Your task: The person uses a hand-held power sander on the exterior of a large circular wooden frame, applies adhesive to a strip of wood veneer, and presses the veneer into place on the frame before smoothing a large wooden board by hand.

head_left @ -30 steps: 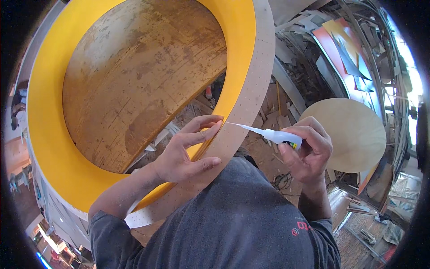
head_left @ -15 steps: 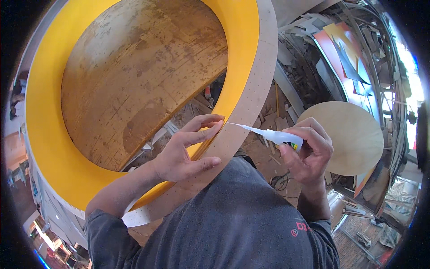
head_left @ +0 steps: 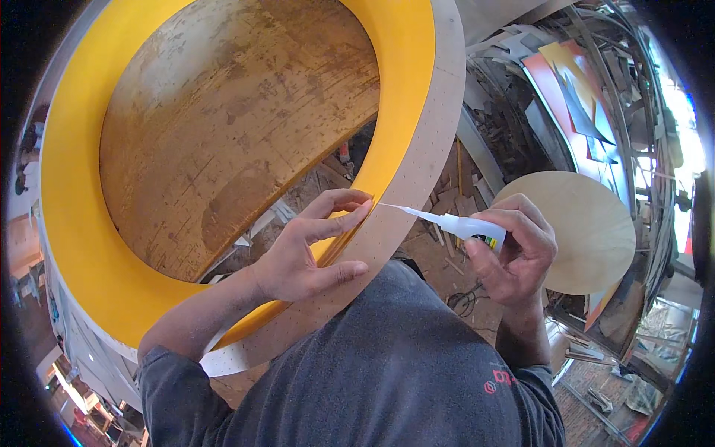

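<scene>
A large ring with a yellow inner band [head_left: 74, 186] and a pale, dotted rim [head_left: 439, 97] stands before me. My left hand [head_left: 305, 257] presses its fingertips on the yellow strip [head_left: 341, 244] along the near right edge, thumb stretched over the pale rim. In my right hand [head_left: 521, 249] is a small white glue bottle [head_left: 468, 228], gripped between thumb and fingers and held nearly level. Its long thin nozzle points left, the tip at the seam between yellow band and rim, right beside my left fingertips. Whether glue is flowing is too small to tell.
Inside the ring lies a worn brown wooden board [head_left: 246, 127] with a straight near edge. A round pale wooden disc [head_left: 588, 246] is at the right, below coloured sheets [head_left: 570, 112]. Offcuts and scraps litter the floor, with a dark cable [head_left: 465, 302] near my body.
Both hands keep nearly the same pose. The bottle and my right hand have shifted very slightly right, while the nozzle tip stays at the seam.
</scene>
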`<state>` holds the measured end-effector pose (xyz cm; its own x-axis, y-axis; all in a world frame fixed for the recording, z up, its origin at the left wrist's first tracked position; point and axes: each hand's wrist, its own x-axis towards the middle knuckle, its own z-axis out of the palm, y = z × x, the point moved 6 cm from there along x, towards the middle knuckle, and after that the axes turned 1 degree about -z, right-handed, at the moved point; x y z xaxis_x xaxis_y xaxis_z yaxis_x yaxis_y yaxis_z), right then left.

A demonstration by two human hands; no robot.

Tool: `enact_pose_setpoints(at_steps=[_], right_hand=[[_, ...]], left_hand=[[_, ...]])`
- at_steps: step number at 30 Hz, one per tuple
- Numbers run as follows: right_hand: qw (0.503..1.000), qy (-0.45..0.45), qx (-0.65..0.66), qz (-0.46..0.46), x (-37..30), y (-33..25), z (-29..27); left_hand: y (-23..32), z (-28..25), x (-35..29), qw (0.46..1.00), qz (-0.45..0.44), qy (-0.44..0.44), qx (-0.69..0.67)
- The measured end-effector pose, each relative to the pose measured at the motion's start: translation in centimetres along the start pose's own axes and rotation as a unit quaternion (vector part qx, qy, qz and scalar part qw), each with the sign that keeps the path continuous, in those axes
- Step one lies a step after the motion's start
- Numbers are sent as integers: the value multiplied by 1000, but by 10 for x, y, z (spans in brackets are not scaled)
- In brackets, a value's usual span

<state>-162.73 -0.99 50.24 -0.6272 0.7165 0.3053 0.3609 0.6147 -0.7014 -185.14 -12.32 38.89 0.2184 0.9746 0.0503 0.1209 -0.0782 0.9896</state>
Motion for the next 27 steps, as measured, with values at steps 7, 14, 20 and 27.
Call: enact_pose_setpoints(at_steps=[7, 14, 20, 27], right_hand=[[1000, -3, 1, -12, 2, -1, 0], [1000, -9, 2, -13, 4, -1, -1], [1000, -9, 4, -17, 4, 0, 0], [1000, -16, 4, -20, 4, -1, -1]], left_hand=[[0, 0, -1, 1000, -9, -3, 1], [0, 1, 0, 1000, -8, -3, 0], [-2, 1, 0, 1000, -5, -3, -7], [-2, 1, -1, 1000, -2, -7, -10]])
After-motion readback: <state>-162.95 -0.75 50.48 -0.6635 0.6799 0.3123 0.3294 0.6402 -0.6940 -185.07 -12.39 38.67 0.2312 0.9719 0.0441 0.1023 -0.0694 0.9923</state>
